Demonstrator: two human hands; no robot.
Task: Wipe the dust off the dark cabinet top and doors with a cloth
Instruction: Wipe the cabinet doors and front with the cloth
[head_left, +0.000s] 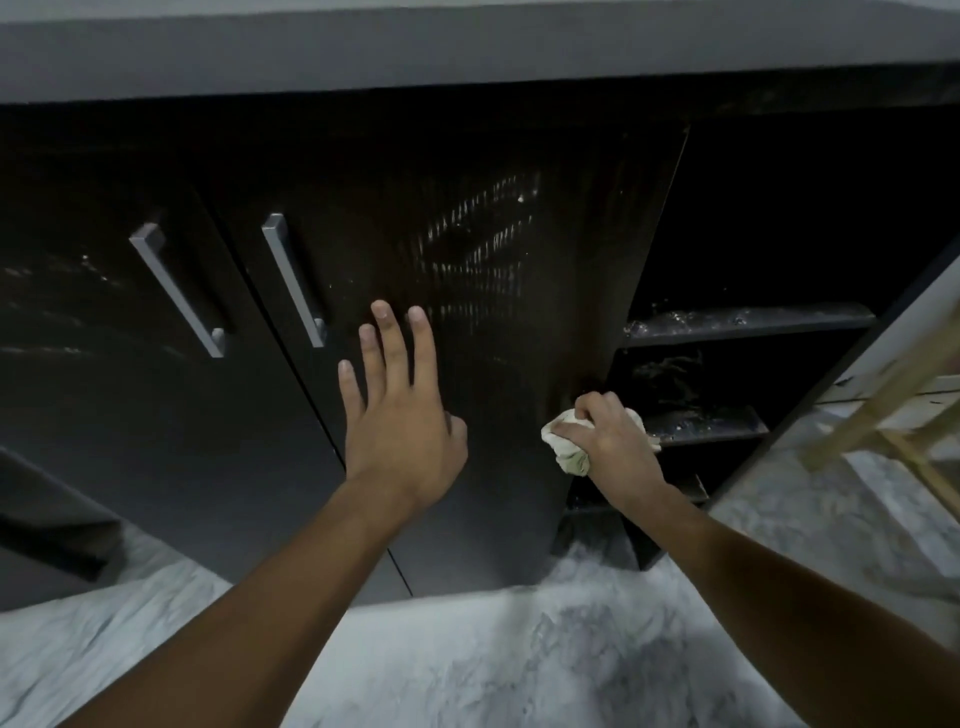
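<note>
A dark cabinet fills the view, its grey top (467, 47) running along the upper edge. The right door (493, 249) shows faint streaks and carries a metal bar handle (293, 280); the left door (104, 322) has its own handle (176, 288). My left hand (400, 410) lies flat on the right door with fingers spread, holding nothing. My right hand (608, 436) grips a crumpled pale cloth (566, 447) against the lower right edge of that door.
To the right of the door are open dark shelves (748, 322) with dust and debris. A light wooden frame (883, 415) leans at far right. A marbled grey floor (493, 665) lies below, and a dark object (47, 525) juts in at lower left.
</note>
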